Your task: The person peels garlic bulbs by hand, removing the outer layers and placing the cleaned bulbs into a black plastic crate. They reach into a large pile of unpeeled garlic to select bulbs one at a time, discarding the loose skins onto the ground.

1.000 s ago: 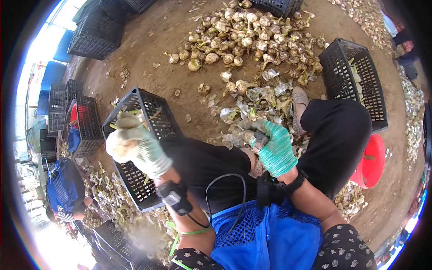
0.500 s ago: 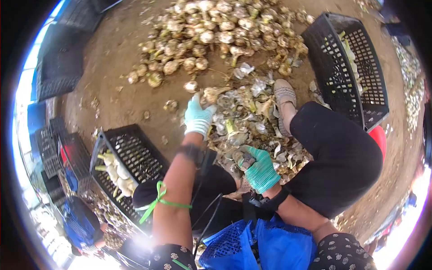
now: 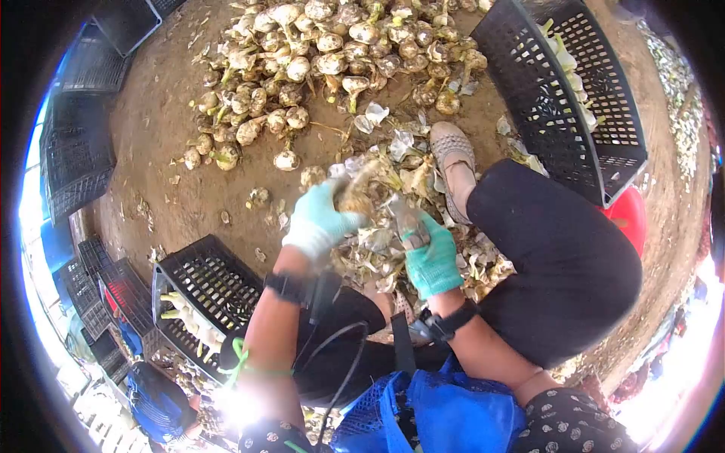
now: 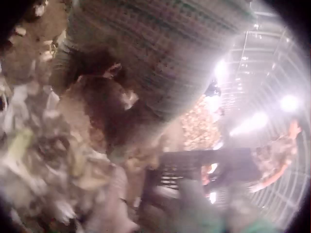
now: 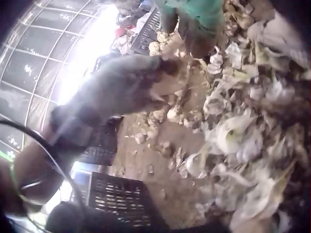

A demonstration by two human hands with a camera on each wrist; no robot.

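My left hand (image 3: pixel 321 219), in a pale green and white glove, grips a brownish garlic bulb (image 3: pixel 355 195) between thumb and fingers; motion blurs it. In the left wrist view the dark bulb (image 4: pixel 99 109) shows under the knitted glove. Close to its right, my gloved right hand (image 3: pixel 434 257) holds a short grey-brown tool (image 3: pixel 409 229) with a pale tip; I cannot tell its kind. Both hands are over loose garlic skins and leaf scraps (image 3: pixel 408 162). A heap of untrimmed garlic bulbs (image 3: pixel 325 53) lies on the ground in front.
A black crate (image 3: pixel 215 264) with trimmed garlic stands at left, another crate (image 3: pixel 544 106) with garlic at right. Behind my bent right knee (image 3: pixel 559 249) is a red bucket (image 3: pixel 628 215). More crates (image 3: pixel 75 151) stand far left, where another person (image 3: pixel 158 400) bends down.
My left hand went from over the left crate to the bulbs beside the scraps, took up a bulb, and came closer to the right hand. The right hand kept its tool.
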